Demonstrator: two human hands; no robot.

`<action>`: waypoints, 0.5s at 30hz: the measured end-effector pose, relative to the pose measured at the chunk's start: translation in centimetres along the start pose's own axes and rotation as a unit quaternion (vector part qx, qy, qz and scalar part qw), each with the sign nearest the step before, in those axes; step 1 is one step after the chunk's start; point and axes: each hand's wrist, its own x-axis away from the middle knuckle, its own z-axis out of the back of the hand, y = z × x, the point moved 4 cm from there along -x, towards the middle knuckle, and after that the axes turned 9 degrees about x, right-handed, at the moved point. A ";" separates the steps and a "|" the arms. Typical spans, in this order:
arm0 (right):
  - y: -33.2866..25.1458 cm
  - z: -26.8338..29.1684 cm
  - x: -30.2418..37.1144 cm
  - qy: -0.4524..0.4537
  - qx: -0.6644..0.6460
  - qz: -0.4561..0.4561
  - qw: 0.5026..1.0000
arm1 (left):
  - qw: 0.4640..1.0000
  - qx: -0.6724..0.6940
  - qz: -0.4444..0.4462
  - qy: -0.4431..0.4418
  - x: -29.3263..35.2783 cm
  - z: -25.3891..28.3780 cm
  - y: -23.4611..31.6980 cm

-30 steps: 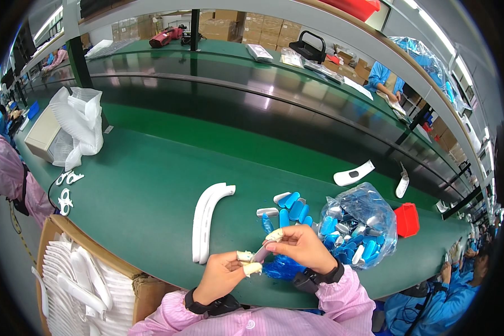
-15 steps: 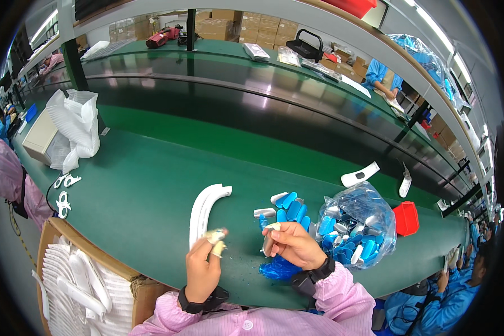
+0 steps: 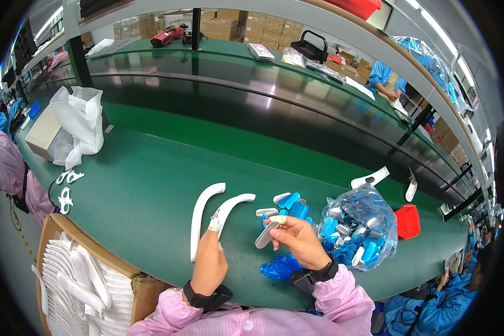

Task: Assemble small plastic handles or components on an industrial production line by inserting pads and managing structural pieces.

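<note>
Here the left hand (image 3: pixel 209 262) reaches forward over the green surface (image 3: pixel 145 185) with a taped fingertip touching the lower end of a curved white plastic piece (image 3: pixel 233 203), seemingly pinching or about to lift it; whether it is fully gripped cannot be told. A second, longer curved white piece (image 3: pixel 200 215) lies just beside it on the left, untouched. The right hand (image 3: pixel 297 239) is closed around a small grey-white oblong part (image 3: pixel 264 235), held just above the surface. Beside it lie a few loose blue and white small parts (image 3: pixel 290 203), a crumpled blue film scrap (image 3: pixel 280 267) near the wrist, and a clear plastic bag (image 3: pixel 358 227) still bulging with blue and silver parts. A cardboard box (image 3: pixel 75 291) at the lower left holds many stacked white curved pieces. Judging from this, the work looks to be somewhere in the middle: one small part is in hand, a white piece is being fetched to go with it, and a full bag and two loose pieces remain.
</note>
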 end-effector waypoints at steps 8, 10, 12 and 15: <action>-0.7 -1.4 0.8 0.009 0.102 0.038 0.994 | 0.797 0.583 0.101 -0.125 0.8 -0.1 3.4; -0.7 -1.7 0.9 0.010 0.140 0.045 0.989 | 0.781 0.601 0.104 -0.137 1.0 0.0 3.6; -0.9 -1.9 1.2 0.022 0.185 0.068 0.980 | 0.773 0.611 0.099 -0.141 1.0 -0.1 3.5; -0.8 -2.7 1.7 0.049 0.261 0.126 0.956 | 0.769 0.618 0.084 -0.142 1.1 -0.6 3.4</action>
